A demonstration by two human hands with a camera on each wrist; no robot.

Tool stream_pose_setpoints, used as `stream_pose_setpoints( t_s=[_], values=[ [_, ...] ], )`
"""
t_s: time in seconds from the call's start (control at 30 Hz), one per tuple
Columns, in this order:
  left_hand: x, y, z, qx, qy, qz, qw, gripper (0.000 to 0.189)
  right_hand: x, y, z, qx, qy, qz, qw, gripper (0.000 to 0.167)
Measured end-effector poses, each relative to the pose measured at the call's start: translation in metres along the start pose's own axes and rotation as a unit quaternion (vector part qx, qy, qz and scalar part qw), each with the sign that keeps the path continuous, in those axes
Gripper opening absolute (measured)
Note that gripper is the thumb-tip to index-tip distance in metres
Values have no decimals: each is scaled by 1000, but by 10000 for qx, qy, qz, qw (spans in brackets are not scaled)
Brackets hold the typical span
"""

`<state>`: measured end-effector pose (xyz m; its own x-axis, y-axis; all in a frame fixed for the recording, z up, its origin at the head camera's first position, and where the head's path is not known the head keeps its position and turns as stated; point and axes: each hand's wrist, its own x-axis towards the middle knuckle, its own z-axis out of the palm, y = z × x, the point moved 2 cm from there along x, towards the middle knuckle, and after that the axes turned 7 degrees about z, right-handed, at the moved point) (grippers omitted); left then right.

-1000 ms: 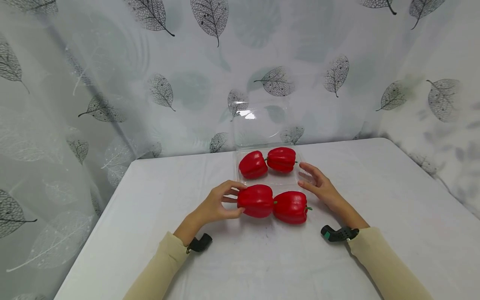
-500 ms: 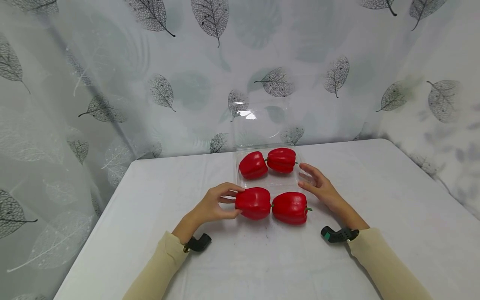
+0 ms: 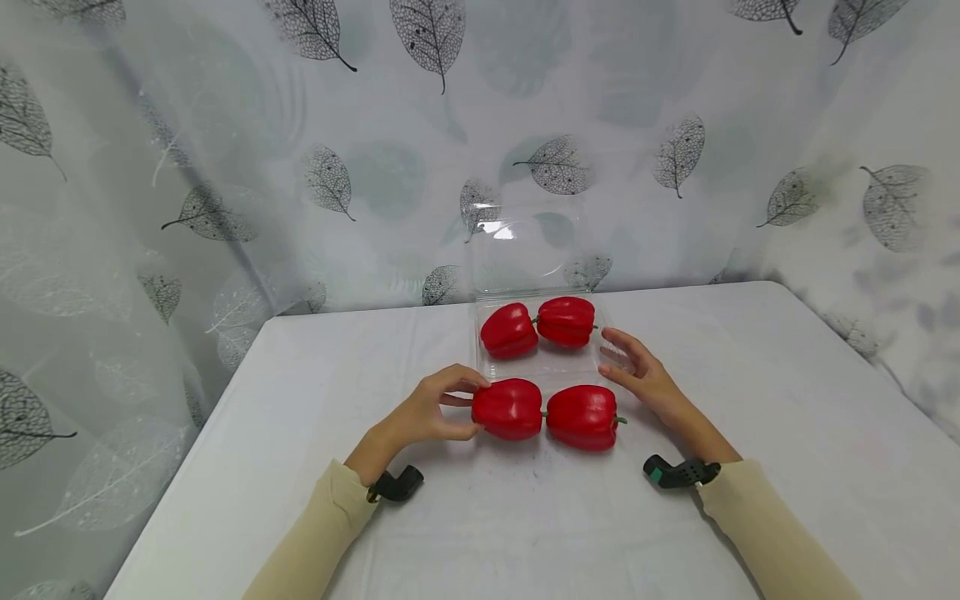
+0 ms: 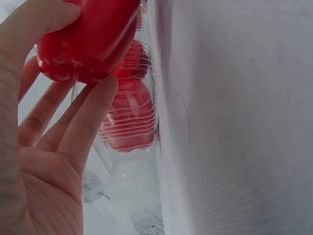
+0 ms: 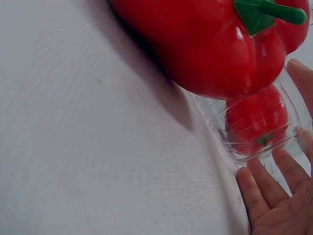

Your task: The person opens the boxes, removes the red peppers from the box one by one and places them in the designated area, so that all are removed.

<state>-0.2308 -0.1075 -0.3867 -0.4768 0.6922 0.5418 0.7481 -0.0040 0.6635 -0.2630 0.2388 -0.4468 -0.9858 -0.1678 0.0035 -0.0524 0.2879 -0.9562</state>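
My left hand (image 3: 431, 412) holds the blunt end of a red bell pepper (image 3: 508, 409) between thumb and fingers, in front of a clear plastic box. In the left wrist view the thumb lies on this bell pepper (image 4: 93, 39) and the fingertips meet its end. Its stem points right, at a second front bell pepper (image 3: 582, 417), which lies on the white table. My right hand (image 3: 645, 379) has its fingers spread at the right side of the clear plastic box (image 3: 558, 364). Inside that box sit two more red bell peppers, a left one (image 3: 509, 331) and a right one (image 3: 566, 322).
The box's clear lid (image 3: 528, 250) stands raised at the back, against a leaf-printed curtain (image 3: 390, 108). A white cloth covers the table (image 3: 525, 533), whose back edge runs right behind the box.
My left hand has drawn its bell pepper slightly left and toward me, so it sits lower beside the second front one. The right hand stays at the box.
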Motion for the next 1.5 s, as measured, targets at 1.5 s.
stream_pose_setpoints(
  t_s=[1.5],
  values=[
    [-1,-7,6,336,-485,-67,9982,53,-1,-1,0,51,9,-33,10000,73]
  ],
)
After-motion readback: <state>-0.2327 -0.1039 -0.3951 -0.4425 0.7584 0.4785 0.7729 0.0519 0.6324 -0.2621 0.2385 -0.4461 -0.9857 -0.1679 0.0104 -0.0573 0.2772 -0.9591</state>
